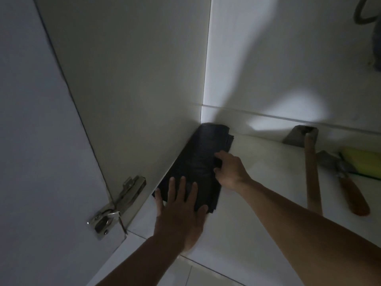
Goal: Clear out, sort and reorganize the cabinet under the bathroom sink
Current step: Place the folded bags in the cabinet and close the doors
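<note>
Two hands lie on a black folded bag (198,168) in the left back corner of the cabinet floor (257,182), along the left wall (134,79). Nearest, the left hand (179,211) presses flat on the bag's front end with straight, spread fingers. Further in, the right hand (231,172) touches the bag's right edge; its fingers curl at the edge (a real grip I cannot confirm). To the right lie a hammer (309,162), a small trowel (342,178) and a yellow sponge (362,162). A metal hinge (117,205) sits on the door at left. No writing can be read anywhere.
</note>
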{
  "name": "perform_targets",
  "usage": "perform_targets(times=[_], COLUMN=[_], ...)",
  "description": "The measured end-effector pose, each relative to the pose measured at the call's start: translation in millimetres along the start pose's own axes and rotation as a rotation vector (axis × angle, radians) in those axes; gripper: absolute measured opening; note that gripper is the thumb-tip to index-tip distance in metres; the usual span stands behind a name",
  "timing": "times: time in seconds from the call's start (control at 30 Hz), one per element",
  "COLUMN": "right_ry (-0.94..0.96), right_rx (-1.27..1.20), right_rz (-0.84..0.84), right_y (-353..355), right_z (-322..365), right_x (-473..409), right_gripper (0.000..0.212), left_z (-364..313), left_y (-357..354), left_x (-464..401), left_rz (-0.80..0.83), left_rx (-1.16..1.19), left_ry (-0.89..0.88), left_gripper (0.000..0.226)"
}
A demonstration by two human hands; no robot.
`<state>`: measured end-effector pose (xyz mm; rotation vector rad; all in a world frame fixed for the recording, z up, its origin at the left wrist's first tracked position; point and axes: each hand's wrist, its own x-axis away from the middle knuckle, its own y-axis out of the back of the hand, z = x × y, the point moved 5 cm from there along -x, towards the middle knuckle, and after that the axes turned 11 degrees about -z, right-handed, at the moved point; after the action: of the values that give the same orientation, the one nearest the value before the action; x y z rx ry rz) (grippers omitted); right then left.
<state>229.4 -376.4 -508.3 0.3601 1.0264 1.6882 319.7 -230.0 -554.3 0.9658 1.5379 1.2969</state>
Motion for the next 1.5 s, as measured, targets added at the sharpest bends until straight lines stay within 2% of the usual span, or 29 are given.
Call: perform_targets(times=[0.1, 0.17, 0.3, 0.5, 0.67, 0.8, 0.87, 0.97, 1.07, 1.17, 1.23, 1.5], right_ry=[0.023, 0.029, 0.031, 0.076, 0.099, 0.063, 0.053, 0.055, 0.072, 0.063, 0.036, -0.02], right_rx=[0.022, 0.043, 0.063, 0.069, 0.118, 0.116, 0.137, 0.184, 0.215, 0.271, 0.277, 0.291], right_rz=[-0.02, -0.044, -0.032, 0.004, -0.007, 0.012, 0.047, 0.13, 0.149, 0.165, 0.182, 0.132], right_y=[-4.4, -7.4, -13.6, -21.2, -13.5, 8.4, 24.8, 47.7, 82.8, 123.5, 148.0, 244.7], right_z=[-0.9, -2.0, -3.9, -3.4, -2.4, 0.3, 4.5, 9.6, 20.2, 35.2, 41.3, 75.7], right_x=[-8.8, -11.4, -13.4, -17.9, -10.2, 0.9, 10.9, 25.6, 46.4, 76.5, 97.5, 188.5], right_gripper=[0.039, 0.034, 0.028, 0.034, 0.032, 0.025, 0.028, 0.028, 0.02, 0.035, 0.037, 0.028], left_z=[-2.0, -1.8, 3.5, 8.1, 10.1, 13.6, 16.0, 15.9, 6.4, -5.9, -14.0, -43.6], left_y=[-4.2, -5.9, -7.2, -6.1, 2.2, 9.1, 19.7, 47.6, 82.5, 114.2, 135.3, 209.1], left_x=[-8.0, -11.3, -14.6, -18.5, -12.7, -0.9, 6.5, 18.8, 37.5, 65.1, 84.3, 152.4], left_rz=[-0.037, -0.052, -0.099, -0.13, -0.202, -0.11, -0.065, -0.001, 0.04, 0.09, 0.139, 0.2], left_rx=[0.019, 0.026, 0.033, 0.06, 0.12, 0.091, 0.091, 0.136, 0.137, 0.181, 0.226, 0.324], left_ry=[0.012, 0.015, 0.02, 0.006, 0.074, 0.079, 0.073, 0.06, 0.027, 0.033, 0.039, -0.039], left_gripper=[0.089, 0.095, 0.092, 0.09, 0.087, 0.077, 0.077, 0.065, 0.065, 0.068, 0.071, 0.07])
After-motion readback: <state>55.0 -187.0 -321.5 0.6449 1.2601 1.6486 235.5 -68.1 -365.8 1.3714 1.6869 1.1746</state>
